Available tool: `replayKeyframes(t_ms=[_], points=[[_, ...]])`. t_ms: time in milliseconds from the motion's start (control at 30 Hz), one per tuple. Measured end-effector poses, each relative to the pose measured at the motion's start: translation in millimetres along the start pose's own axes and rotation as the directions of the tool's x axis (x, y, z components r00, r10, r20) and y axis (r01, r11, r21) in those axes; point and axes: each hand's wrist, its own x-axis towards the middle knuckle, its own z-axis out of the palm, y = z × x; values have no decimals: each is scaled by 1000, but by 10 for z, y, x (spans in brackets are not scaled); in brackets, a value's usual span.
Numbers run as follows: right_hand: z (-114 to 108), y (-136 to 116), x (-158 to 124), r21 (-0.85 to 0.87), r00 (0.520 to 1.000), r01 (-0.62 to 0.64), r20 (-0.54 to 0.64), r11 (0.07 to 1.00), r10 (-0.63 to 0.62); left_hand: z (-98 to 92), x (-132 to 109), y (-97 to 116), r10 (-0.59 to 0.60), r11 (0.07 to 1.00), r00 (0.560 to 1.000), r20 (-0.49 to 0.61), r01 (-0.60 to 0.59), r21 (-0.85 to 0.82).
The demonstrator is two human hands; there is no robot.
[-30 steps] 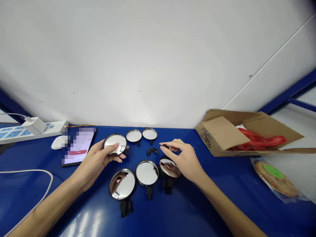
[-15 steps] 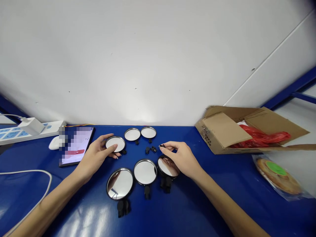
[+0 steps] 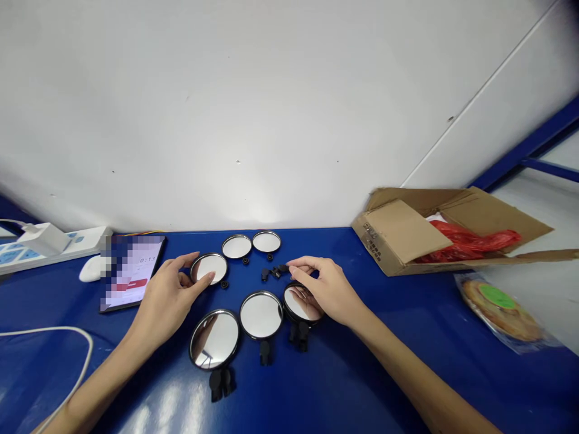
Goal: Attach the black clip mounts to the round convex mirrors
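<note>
Several round mirrors with black rims lie on the blue tabletop (image 3: pixel 344 374). My left hand (image 3: pixel 167 295) rests on one of them (image 3: pixel 210 268), its thumb on the glass and its fingers spread at the rim. My right hand (image 3: pixel 328 289) hovers over a tilted mirror (image 3: pixel 301 304), pinching a small black plastic part (image 3: pixel 283 269) between its fingertips. Other black parts (image 3: pixel 271 273) lie just beyond those fingers. Black clamp mounts (image 3: pixel 221 381) sit below the nearest mirrors, and small black knobs (image 3: pixel 245 261) lie beside the far ones.
A tablet with a pixelated screen (image 3: pixel 131 271) and a white mouse (image 3: pixel 91 269) lie left of my hands, behind a white cable (image 3: pixel 49 355). A power strip (image 3: pixel 58 244) stands far left. On the right are an open cardboard box (image 3: pixel 402 232) holding a red bag and a wrapped round item (image 3: pixel 500 310).
My left hand has lowered the mirror to the table and its fingers have spread. My right hand has moved left toward the other black parts, still pinching its small piece.
</note>
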Motion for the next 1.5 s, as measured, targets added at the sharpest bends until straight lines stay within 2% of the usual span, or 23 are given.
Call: replayKeyframes(t_ms=[300, 900, 1267, 1500], points=[[39, 77, 9, -61, 999, 27, -27, 998, -29, 17, 6, 16, 116, 988, 993, -38, -111, 111], [57, 57, -43, -237, 984, 140, -73, 961, -161, 8, -22, -32, 158, 978, 986, -48, -149, 149], [-31, -90, -164, -274, 942, 255, -144, 927, -302, 23, -81, -19, 201, 961, 978, 58, -208, 184], [30, -153, -273, -286, 924, 328, -103, 900, -369, 3, -78, -31, 225, 958, 970, 90, -237, 161]])
